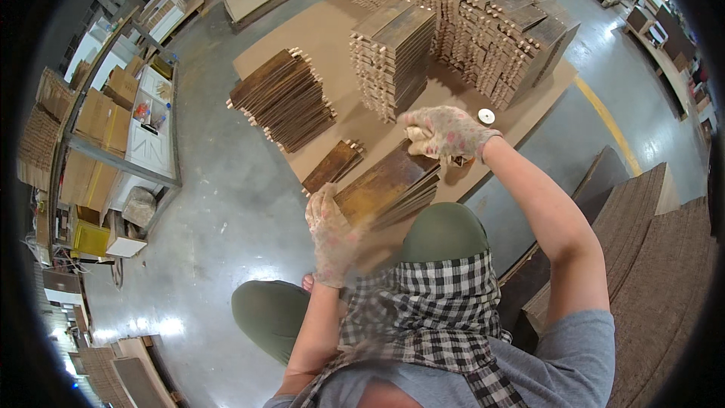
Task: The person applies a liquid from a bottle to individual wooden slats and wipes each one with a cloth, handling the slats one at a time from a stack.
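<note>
A small stack of dark brown wooden slats point(389, 180) lies in front of my knees, its lower slats slightly fanned. My left hand point(331, 230), in a patterned work glove, rests against the stack's near left end, fingers stretched out. At the far right end my right hand point(447, 132), in a matching glove, has its fingers bent together; what they hold, if anything, is hidden. Just left of the stack sits a smaller pile of slats point(333, 166) with pale dowels at its ends. Farther off lies a leaning row of dowelled slats point(283, 98).
A tall block of stacked slats point(393, 57) and a longer wall of them point(483, 26) stand on the brown board point(340, 30). A white round object point(485, 116) lies by my right wrist. Shelving with boxes point(113, 121) is at left; brown sheets point(649, 279) are at right.
</note>
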Demonstrator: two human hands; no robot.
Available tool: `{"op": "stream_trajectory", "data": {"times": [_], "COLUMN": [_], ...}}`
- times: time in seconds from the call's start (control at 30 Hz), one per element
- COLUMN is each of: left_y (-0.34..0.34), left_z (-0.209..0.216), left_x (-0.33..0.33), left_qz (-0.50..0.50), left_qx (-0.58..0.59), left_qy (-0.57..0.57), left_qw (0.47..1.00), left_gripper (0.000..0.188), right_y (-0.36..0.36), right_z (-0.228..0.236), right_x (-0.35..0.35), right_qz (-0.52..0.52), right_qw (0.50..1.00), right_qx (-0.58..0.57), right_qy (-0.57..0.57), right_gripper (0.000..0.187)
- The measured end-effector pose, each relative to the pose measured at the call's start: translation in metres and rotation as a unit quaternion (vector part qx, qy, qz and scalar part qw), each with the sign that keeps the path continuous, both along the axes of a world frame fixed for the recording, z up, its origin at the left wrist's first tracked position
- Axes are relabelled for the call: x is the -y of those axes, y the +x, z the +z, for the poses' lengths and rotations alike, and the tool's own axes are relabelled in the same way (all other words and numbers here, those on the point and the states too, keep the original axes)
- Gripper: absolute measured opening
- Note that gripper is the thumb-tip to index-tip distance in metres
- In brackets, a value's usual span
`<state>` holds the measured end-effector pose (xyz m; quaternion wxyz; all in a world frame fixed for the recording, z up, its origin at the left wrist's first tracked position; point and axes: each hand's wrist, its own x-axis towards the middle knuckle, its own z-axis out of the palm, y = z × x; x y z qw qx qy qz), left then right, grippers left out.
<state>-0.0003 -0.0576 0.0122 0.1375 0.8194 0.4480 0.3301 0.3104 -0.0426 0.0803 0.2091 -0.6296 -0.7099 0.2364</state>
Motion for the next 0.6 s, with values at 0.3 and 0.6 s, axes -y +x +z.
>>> {"op": "stream_trajectory", "data": {"times": [0.3,0.6], "left_y": [0.018,-0.001], "left_z": [0.035,0.020], "left_x": [0.007,-0.003], "left_qz": [-0.009,-0.087], "left_qx": [0.036,-0.028], "left_qy": [0.030,0.131], "left_qw": [0.999,0.987], "left_gripper": [0.082,0.056], "right_y": [-0.001,-0.013], "right_z": [0.030,0.018], "right_x": [0.010,0.046], "right_qz": [0.041,-0.003], "right_qw": [0.990,0.967], "right_qx": [-0.054,-0.002], "right_qy": [0.126,0.254], "right_gripper": [0.023,0.027]}}
